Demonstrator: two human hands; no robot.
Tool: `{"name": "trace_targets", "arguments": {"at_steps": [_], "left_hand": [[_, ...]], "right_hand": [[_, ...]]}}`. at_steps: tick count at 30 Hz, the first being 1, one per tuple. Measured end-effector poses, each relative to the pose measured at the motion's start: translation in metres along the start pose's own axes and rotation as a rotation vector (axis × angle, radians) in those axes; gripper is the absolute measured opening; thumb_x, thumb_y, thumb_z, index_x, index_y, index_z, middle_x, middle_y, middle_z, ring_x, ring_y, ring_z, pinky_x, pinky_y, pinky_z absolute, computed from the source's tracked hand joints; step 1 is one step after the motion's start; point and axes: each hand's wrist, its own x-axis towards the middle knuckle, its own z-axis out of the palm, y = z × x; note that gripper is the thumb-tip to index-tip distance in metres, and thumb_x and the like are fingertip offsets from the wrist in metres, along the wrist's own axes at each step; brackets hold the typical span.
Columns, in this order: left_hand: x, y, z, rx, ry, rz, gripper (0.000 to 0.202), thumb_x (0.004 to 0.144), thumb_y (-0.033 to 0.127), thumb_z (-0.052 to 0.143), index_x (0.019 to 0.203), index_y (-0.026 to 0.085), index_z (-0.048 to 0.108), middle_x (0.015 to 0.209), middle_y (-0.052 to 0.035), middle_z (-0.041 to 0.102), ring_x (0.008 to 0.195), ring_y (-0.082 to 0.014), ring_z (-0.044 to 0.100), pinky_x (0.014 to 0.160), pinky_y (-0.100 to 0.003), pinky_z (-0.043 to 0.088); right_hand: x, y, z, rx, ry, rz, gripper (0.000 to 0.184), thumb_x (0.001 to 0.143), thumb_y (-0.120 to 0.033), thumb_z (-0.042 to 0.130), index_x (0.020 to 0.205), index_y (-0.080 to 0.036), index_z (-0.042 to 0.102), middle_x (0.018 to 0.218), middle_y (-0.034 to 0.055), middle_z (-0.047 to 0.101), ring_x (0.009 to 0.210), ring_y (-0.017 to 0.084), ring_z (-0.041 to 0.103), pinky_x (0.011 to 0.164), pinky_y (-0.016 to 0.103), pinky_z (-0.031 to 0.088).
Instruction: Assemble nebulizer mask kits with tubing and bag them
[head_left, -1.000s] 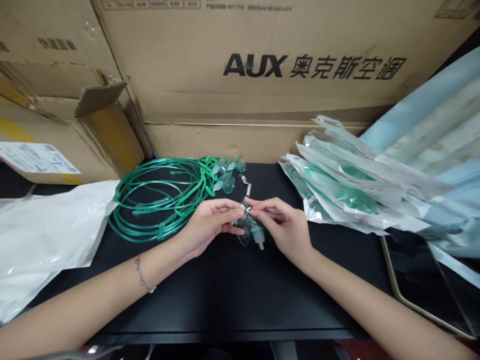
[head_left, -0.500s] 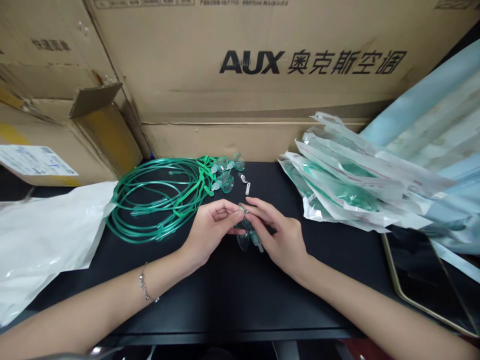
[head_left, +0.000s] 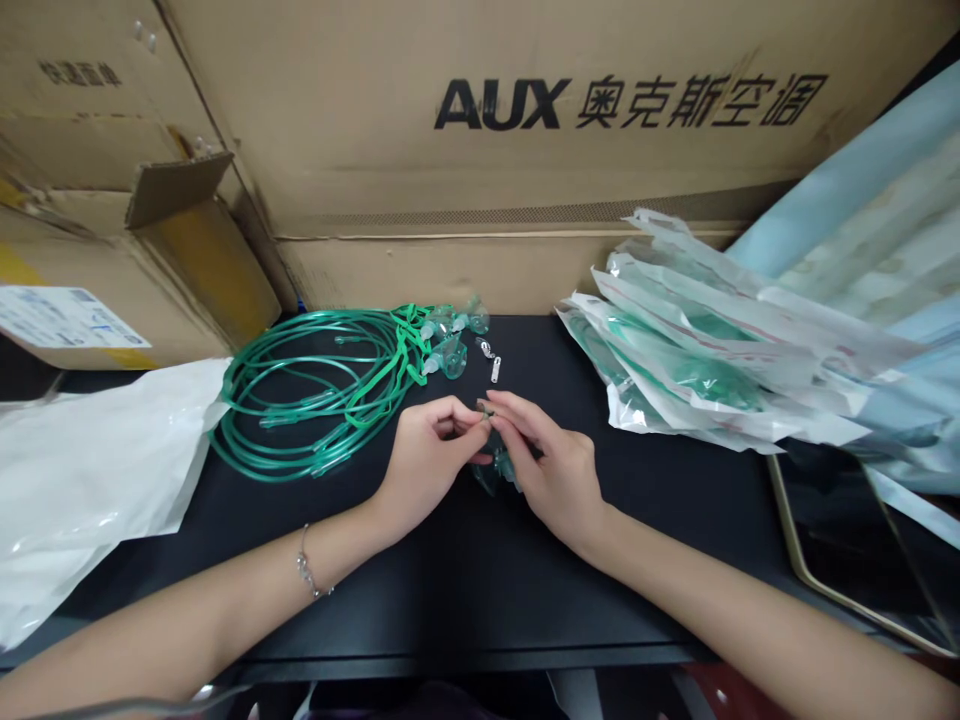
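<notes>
My left hand (head_left: 431, 455) and my right hand (head_left: 551, 460) meet over the black table, fingertips pinched together on a clear green plastic face mask (head_left: 491, 475). Its body hangs below the fingers, mostly covered by them. What small part sits between the fingertips is hard to make out. Just beyond the hands lie two small metal strips, a nearer one (head_left: 496, 369) and a farther one (head_left: 485, 348). Several similar clear green masks (head_left: 450, 357) rest behind and to the left, beside coiled green tubing (head_left: 300, 400) and green elastic straps (head_left: 382, 385).
White plastic packaging (head_left: 112, 450) lies at the left. On the right are several sealed packets (head_left: 720, 370) with green contents and a phone (head_left: 855, 540). Large cardboard boxes (head_left: 487, 180) stand along the back, with an open-flapped box (head_left: 202, 260) at the left.
The camera view has shifted slightly. Both hands stay at the same spot; the fingertips have drawn closer together, and the metal piece seen between them earlier is now mostly covered.
</notes>
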Motion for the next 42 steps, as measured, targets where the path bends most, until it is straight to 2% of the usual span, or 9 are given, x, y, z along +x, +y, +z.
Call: {"name": "trace_targets", "arguments": {"at_steps": [5,11,15,18,23,29,33,37,42], "left_hand": [[0.002,0.0,0.002,0.025,0.029,-0.004,0.013,0.066,0.021,0.066,0.058,0.014,0.058,0.058,0.0038,0.06,0.056,-0.0094,0.06,0.054,-0.022,0.057],[0.004,-0.002,0.0,-0.009,0.024,-0.035,0.013,0.065,0.023,0.067,0.06,0.013,0.06,0.059,0.0034,0.061,0.058,-0.0096,0.06,0.053,-0.022,0.057],[0.003,-0.002,-0.003,-0.012,0.017,-0.028,0.013,0.065,0.022,0.068,0.06,0.014,0.06,0.058,0.0041,0.059,0.057,-0.0084,0.058,0.053,-0.022,0.057],[0.004,-0.003,-0.005,-0.013,0.015,-0.028,0.013,0.065,0.022,0.068,0.06,0.014,0.06,0.058,0.0041,0.059,0.057,-0.0089,0.058,0.054,-0.022,0.056],[0.008,-0.006,-0.007,0.025,0.037,0.002,0.01,0.065,0.02,0.068,0.061,0.014,0.062,0.06,0.0015,0.064,0.057,-0.0097,0.06,0.053,-0.019,0.049],[0.008,-0.005,-0.006,-0.047,0.052,-0.04,0.01,0.065,0.022,0.069,0.065,0.014,0.064,0.064,0.0002,0.067,0.059,-0.0114,0.062,0.054,-0.021,0.051],[0.004,-0.001,-0.005,-0.076,0.009,0.009,0.01,0.065,0.021,0.07,0.065,0.014,0.063,0.067,0.0012,0.065,0.06,-0.0104,0.06,0.053,-0.021,0.053],[0.001,0.002,-0.006,-0.061,-0.085,0.084,0.007,0.069,0.018,0.067,0.065,0.015,0.061,0.065,0.0035,0.06,0.056,-0.0078,0.058,0.057,-0.02,0.051],[-0.002,0.004,-0.009,-0.048,-0.169,0.132,0.006,0.069,0.017,0.067,0.067,0.016,0.062,0.067,0.0023,0.059,0.058,-0.0099,0.06,0.06,-0.022,0.05]], "right_hand": [[-0.001,-0.004,0.002,0.098,0.008,0.119,0.027,0.085,-0.02,0.048,0.108,-0.025,0.06,0.102,0.0021,0.069,0.087,0.019,0.067,0.077,0.032,0.055],[0.015,0.004,-0.004,0.736,-0.112,0.567,0.026,0.075,-0.029,0.063,0.098,-0.018,0.063,0.094,0.0062,0.071,0.089,0.02,0.067,0.079,0.034,0.053],[0.024,0.016,-0.008,0.93,-0.234,0.701,0.028,0.065,-0.025,0.072,0.092,-0.018,0.066,0.095,0.0059,0.071,0.092,0.018,0.065,0.091,0.034,0.046],[0.023,0.015,-0.007,0.953,-0.268,0.728,0.03,0.065,-0.024,0.072,0.094,-0.017,0.066,0.095,0.0056,0.071,0.093,0.018,0.065,0.093,0.034,0.045],[0.012,0.001,0.0,0.801,-0.306,0.665,0.052,0.06,-0.021,0.074,0.109,-0.017,0.055,0.069,-0.0005,0.072,0.081,0.02,0.068,0.086,0.04,0.048],[0.009,0.001,0.001,0.887,-0.168,0.422,0.035,0.067,-0.022,0.07,0.091,-0.024,0.044,0.077,-0.0034,0.064,0.078,0.014,0.064,0.076,0.029,0.051],[0.017,0.006,-0.005,1.03,-0.037,0.489,0.026,0.073,-0.024,0.065,0.085,-0.025,0.043,0.075,-0.0067,0.054,0.072,0.009,0.061,0.068,0.024,0.051],[0.027,0.015,-0.011,1.1,-0.214,0.64,0.027,0.067,-0.02,0.07,0.091,-0.022,0.057,0.076,-0.0043,0.058,0.071,0.009,0.061,0.067,0.021,0.051],[0.032,0.021,-0.018,1.115,-0.536,0.663,0.034,0.067,-0.03,0.071,0.099,-0.019,0.066,0.088,0.0027,0.067,0.076,0.011,0.063,0.07,0.022,0.052]]}}
